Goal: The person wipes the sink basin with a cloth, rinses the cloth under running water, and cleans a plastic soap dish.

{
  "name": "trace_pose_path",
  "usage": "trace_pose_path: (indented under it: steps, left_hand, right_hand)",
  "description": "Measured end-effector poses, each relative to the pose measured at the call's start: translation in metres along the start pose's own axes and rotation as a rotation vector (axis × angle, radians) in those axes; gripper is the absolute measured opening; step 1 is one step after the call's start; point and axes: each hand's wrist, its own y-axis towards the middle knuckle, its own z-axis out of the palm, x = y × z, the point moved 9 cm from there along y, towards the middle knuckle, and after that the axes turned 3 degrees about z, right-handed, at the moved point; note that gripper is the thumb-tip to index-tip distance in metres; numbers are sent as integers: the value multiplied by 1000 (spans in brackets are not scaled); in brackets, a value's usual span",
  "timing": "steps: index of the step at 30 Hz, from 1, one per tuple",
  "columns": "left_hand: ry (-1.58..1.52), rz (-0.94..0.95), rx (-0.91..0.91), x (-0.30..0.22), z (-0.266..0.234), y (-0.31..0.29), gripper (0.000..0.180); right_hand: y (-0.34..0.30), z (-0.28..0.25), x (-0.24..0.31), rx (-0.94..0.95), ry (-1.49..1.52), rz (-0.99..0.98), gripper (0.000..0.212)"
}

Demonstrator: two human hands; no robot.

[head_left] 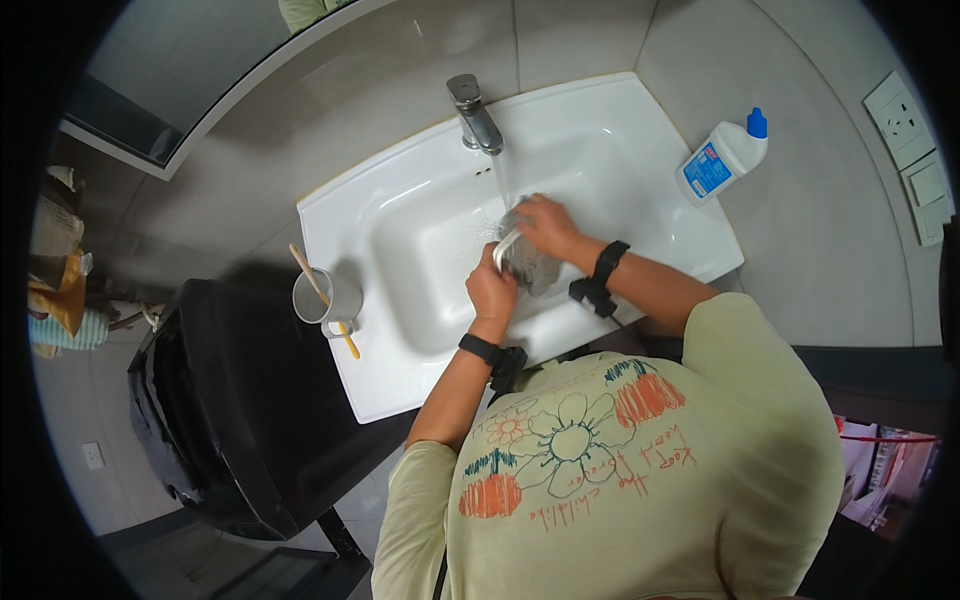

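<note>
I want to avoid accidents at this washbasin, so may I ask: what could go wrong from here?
1. The wet grey item might slip from the left hand and right hand.
2. Water runs from the tap onto or beside it; splashes could reach the black devices on both wrists.
3. The grey cup, near the basin's left edge, could perhaps be knocked over by the left arm.

Grey item w/ wht band, in basin nr H2O stream
</note>
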Motion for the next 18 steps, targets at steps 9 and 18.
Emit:
trace_pose_path:
  steps: [9, 18]
  left_hand:
    - [29, -27, -34, 11, -13, -1, 24]
    - [102, 48, -6, -3, -1, -5, 27]
  right_hand:
    - [-20, -22, -21, -120, 120, 136, 21]
    - [-23, -4, 4, -25, 36, 57, 24]
